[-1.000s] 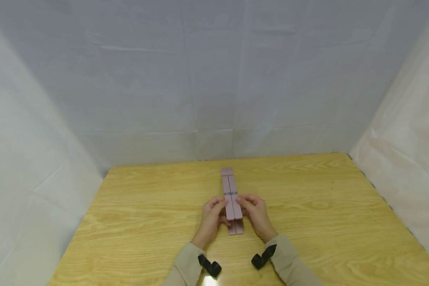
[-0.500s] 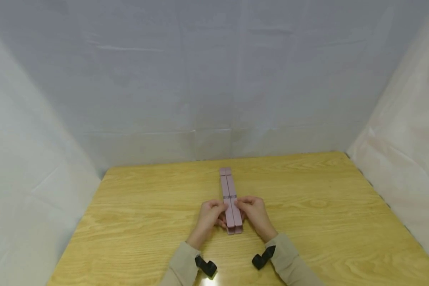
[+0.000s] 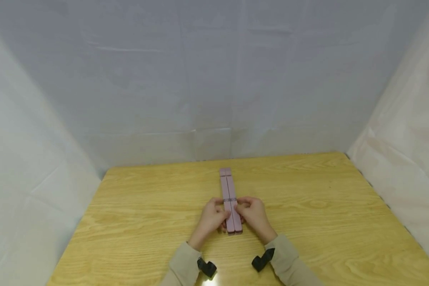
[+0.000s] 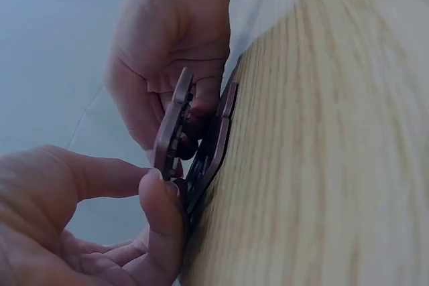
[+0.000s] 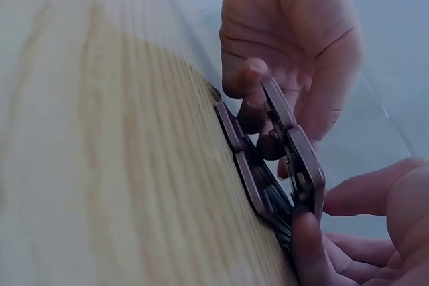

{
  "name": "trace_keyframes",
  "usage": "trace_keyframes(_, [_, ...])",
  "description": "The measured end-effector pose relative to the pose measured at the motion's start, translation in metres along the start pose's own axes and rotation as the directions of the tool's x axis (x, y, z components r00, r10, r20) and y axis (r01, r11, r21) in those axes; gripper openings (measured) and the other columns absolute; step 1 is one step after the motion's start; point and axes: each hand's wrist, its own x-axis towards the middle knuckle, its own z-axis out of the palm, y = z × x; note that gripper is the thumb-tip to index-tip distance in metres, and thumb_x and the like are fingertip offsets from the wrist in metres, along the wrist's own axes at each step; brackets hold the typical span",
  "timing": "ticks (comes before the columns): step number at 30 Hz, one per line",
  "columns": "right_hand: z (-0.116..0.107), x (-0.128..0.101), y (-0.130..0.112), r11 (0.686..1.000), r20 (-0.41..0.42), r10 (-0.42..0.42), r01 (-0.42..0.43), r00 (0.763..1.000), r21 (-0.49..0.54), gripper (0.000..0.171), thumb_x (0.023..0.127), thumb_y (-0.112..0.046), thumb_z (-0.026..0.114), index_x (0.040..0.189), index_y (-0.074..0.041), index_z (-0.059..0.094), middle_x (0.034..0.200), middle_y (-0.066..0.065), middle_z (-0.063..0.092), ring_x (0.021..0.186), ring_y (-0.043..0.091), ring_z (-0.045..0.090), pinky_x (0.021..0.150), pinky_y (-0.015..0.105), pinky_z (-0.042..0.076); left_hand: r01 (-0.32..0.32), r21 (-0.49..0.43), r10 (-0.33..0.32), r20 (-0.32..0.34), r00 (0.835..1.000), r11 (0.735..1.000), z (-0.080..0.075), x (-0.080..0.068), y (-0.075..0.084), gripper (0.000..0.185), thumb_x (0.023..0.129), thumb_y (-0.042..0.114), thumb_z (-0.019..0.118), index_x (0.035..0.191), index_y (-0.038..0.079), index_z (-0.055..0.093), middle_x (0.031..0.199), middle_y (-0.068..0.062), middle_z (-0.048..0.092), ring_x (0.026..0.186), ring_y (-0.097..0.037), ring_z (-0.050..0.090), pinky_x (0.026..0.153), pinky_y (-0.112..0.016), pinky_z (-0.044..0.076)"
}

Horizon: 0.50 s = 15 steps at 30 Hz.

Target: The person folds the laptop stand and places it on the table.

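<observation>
1. The pink folding stand [image 3: 229,198] lies lengthwise on the wooden surface [image 3: 135,222], near its middle, with its long axis running away from the person.
2. The stand consists of two narrow parallel bars, side by side and touching along their length in the head view.
3. The left hand [image 3: 210,219] is at the left side of the stand's near end. Its grip is closed on the stand: thumb and fingers pinch the left bar.
4. The right hand [image 3: 254,215] is at the right side of the same near end. Its grip is likewise closed on the stand, pinching the right bar.
5. In the left wrist view, the stand's [image 4: 175,132] upper layer is raised off the lower layer, which rests against the surface; a thumb tip touches its edge.
6. In the right wrist view, the stand [image 5: 295,145] shows the same gap between upper and lower layers, with fingers [image 5: 249,78] tucked between them.
7. Black wrist straps [image 3: 207,267] sit at both beige sleeve cuffs.
</observation>
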Motion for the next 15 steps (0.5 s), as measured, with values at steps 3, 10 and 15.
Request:
trace_keyframes(3, [-0.0005,0.0008,0.0004,0.998,0.012,-0.018,0.019,1.0,-0.058,0.025,0.083,0.001,0.068,0.105,0.013,0.068,0.071,0.011,0.068,0.05,0.015,0.059,0.044,0.03,0.053,-0.038,0.082,0.036,0.022,0.999,0.996,-0.0004,-0.0016,0.0007,0.053,0.088,-0.001,0.063,0.135,-0.013,0.042,0.064,-0.002,0.055,0.042,-0.009,0.046,0.037,-0.021,0.039])
trace_keyframes(10, [-0.0005,0.0,-0.0018,0.969,0.038,-0.108,0.114,0.993,-0.218,0.026,0.08,0.002,0.071,0.103,0.012,0.068,0.065,0.003,0.063,0.05,0.01,0.055,0.043,0.024,0.048,-0.068,0.124,0.06,0.063,0.996,0.99,-0.0035,-0.0048,0.0042,0.054,0.089,0.0,0.064,0.136,-0.013,0.04,0.064,0.0,0.054,0.042,-0.009,0.044,0.037,-0.02,0.037])
trace_keyframes(15, [-0.0018,0.0,-0.0053,0.955,0.082,-0.129,0.146,0.988,-0.26,0.026,0.081,0.001,0.071,0.104,0.012,0.067,0.064,0.001,0.06,0.05,0.006,0.05,0.043,0.02,0.042,-0.063,0.128,0.053,0.08,0.995,0.99,-0.0054,-0.0062,0.0062,0.055,0.091,0.0,0.063,0.138,-0.013,0.039,0.065,-0.001,0.053,0.041,-0.01,0.045,0.036,-0.021,0.038])
